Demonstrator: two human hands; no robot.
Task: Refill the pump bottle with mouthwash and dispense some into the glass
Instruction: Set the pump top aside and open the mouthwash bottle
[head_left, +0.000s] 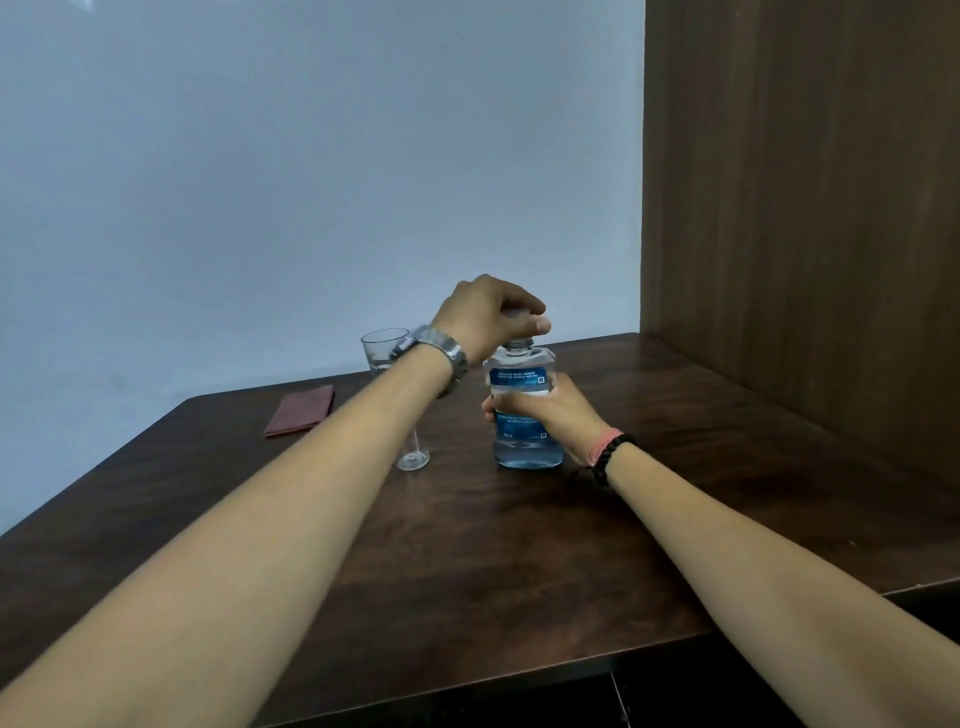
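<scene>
You are at a dark wooden counter (467, 545) with a smooth, faintly glossy grain, set against a plain pale blue-grey wall (260, 182); a tall brown wood-grain panel (805, 208) closes off the right side. On the counter stands a clear plastic mouthwash bottle (524, 384), rounded at the shoulders, with a blue label and pale blue liquid showing at its base. Your right hand (545, 410) has a firm grip around the middle of the bottle, fingers wrapped over the label, holding it upright on the surface. Your left hand (488, 312) comes in from above and its grip is clenched over the bottle's cap, which is mostly hidden under the fingers. A metal-link watch (434, 353) circles the left wrist; a dark beaded bracelet (610, 457) and a pink band sit on the right. Just left of the bottle, behind your left forearm, stands a clear stemmed glass (387, 348), its round foot visible on the counter. Farther left lies a flat, dull-red folded cloth (300, 410).
</scene>
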